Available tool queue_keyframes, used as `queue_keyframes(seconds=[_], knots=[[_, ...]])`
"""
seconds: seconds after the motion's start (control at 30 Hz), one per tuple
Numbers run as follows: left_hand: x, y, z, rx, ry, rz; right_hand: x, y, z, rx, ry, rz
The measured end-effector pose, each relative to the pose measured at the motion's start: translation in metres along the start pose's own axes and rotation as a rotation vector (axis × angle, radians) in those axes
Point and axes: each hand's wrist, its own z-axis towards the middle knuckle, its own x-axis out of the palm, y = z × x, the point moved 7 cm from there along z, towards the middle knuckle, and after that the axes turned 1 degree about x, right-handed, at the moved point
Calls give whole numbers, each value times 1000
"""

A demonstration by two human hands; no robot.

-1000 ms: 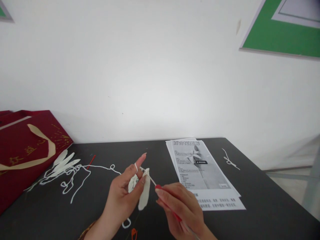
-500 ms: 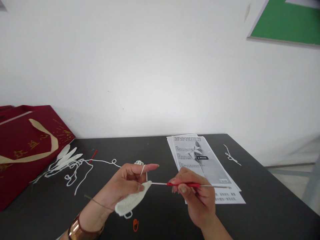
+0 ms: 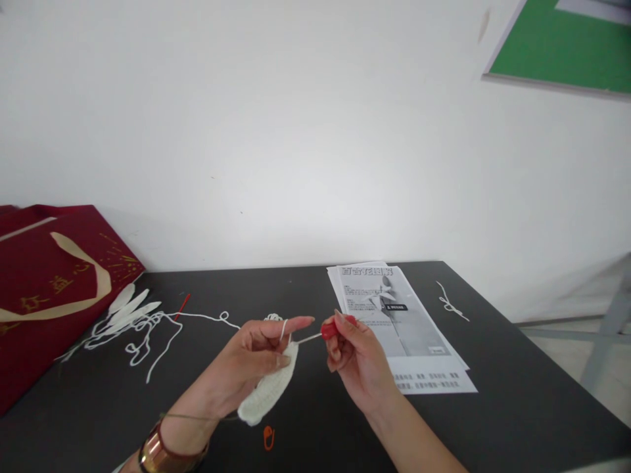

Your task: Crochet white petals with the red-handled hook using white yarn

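My left hand (image 3: pixel 256 358) pinches a white crocheted leaf-shaped piece (image 3: pixel 269 391) between thumb and fingers, with white yarn looped over the outstretched index finger. My right hand (image 3: pixel 357 361) grips a red-handled crochet hook (image 3: pixel 328 328); its thin metal tip points left into the top of the white piece. Both hands hover just above a black table (image 3: pixel 517 401). A copper bangle (image 3: pixel 158 453) sits on my left wrist.
Printed instruction sheets (image 3: pixel 394 322) lie right of my hands. Loose white yarn and finished white petals (image 3: pixel 131 315) lie at the left beside a dark red gift bag (image 3: pixel 49 289). An orange stitch marker (image 3: pixel 268 437) rests near the front edge; a yarn scrap (image 3: pixel 451 303) lies far right.
My right hand turned the hook from lying level and pointing right to angling up, and moved closer to the left hand. The white piece swung from hanging down to lying sideways.
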Motion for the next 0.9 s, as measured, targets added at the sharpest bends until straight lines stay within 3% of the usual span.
queue_keyframes(seconds=[0.1,0.23,0.37,0.5,0.67,0.9], knots=[[-4,-10,-1,107,-62,137,-1,-4,0,8,-16,19],[1,-31,-6,349,-131,377,-1,-5,0,0,-33,21],[5,-37,-13,466,-283,431,0,-6,-1,14,-32,31],[1,-34,-16,441,-410,455,-1,-7,-1,33,-42,31],[-4,-30,-8,307,-359,485,1,-3,-3,-23,-21,-22],[-6,-5,4,130,-263,219,3,3,-7,-111,-17,-84]])
